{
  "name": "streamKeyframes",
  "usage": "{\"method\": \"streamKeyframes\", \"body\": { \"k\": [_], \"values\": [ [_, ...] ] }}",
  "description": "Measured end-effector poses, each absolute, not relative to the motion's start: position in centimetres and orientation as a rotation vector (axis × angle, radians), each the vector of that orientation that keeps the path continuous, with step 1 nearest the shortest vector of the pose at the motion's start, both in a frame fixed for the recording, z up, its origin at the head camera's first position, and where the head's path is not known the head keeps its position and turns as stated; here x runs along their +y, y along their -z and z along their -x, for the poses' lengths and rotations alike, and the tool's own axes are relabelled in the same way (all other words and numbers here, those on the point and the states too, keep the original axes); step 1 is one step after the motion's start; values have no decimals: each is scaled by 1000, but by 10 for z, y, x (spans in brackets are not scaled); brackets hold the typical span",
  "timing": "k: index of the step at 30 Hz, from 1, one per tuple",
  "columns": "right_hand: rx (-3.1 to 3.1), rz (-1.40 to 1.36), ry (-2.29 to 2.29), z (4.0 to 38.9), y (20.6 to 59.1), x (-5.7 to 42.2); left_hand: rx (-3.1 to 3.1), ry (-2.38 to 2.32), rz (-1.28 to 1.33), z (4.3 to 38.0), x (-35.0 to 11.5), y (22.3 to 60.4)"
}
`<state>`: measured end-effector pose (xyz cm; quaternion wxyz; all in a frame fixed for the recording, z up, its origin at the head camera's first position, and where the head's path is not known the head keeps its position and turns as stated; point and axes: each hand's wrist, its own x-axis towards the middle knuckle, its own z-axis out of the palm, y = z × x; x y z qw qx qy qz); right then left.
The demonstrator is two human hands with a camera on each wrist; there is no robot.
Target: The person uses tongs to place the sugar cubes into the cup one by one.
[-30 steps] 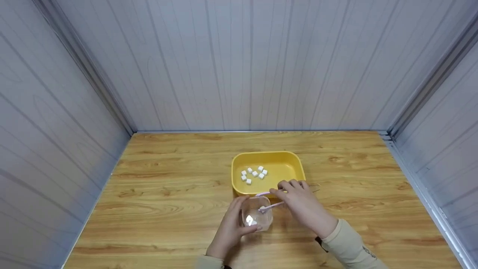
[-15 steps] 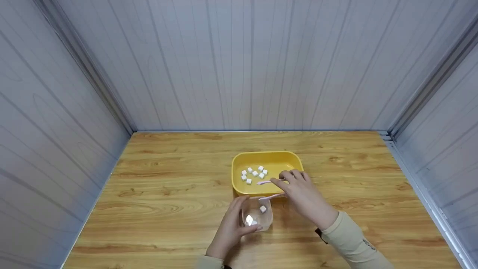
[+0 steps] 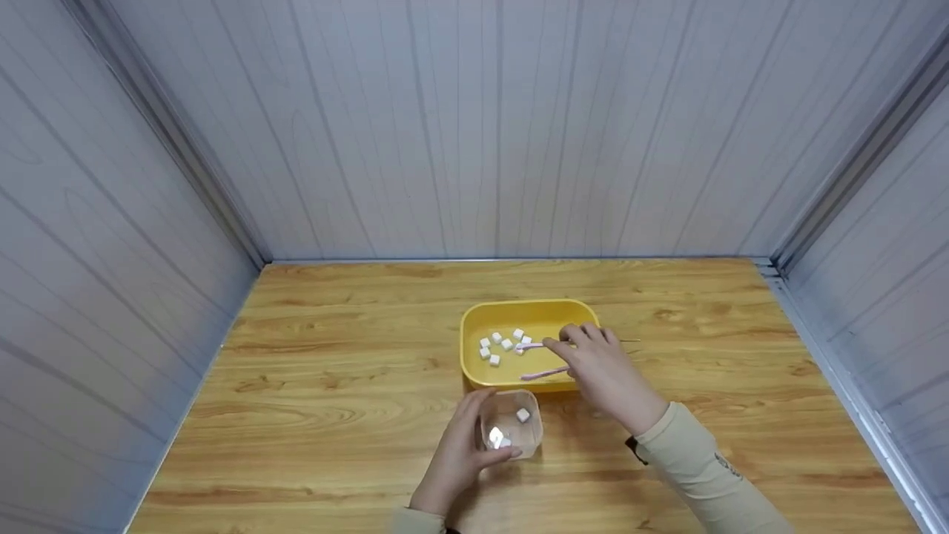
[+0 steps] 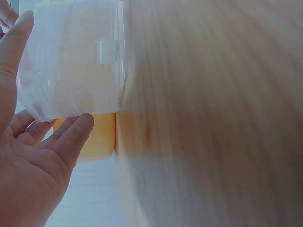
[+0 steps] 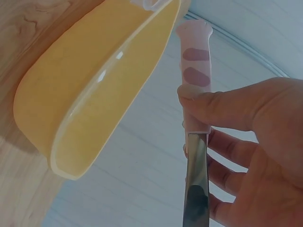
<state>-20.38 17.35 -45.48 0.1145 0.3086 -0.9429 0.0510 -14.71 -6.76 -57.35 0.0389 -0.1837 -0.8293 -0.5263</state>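
My left hand [image 3: 458,454] holds a clear plastic container [image 3: 531,439] between thumb and fingers at the table's near side. White cubes [image 3: 523,415] lie inside it, one of them partly behind glare. In the left wrist view the container [image 4: 71,90] has a white cube [image 4: 109,51] at its bottom. With thumb and fingers, my right hand [image 3: 606,374] holds tongs [image 3: 545,372] with pink tips, spread apart over the yellow tub [image 3: 468,371]. Nothing sits between the tips. The right wrist view shows the tongs' [image 5: 196,165] metal arm and pink grip. Several white cubes [image 3: 494,360] lie in the tub's left half.
The tub stands on a wood-grain table [image 3: 334,393], just behind the clear container. Pale panel walls [image 3: 497,133] close off the back and both sides.
My right hand has drawn the tongs up and away from the clear container to over the yellow tub, leaving a white cube in the container. The left hand has stayed in place.
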Motion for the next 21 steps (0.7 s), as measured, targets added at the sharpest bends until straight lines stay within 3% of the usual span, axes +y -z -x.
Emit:
{"method": "streamKeyframes", "body": {
  "k": [21],
  "values": [
    [-2827, -794, -145, 231, 469, 187, -2532, 1617, 567, 147, -66, 574]
  ]
}}
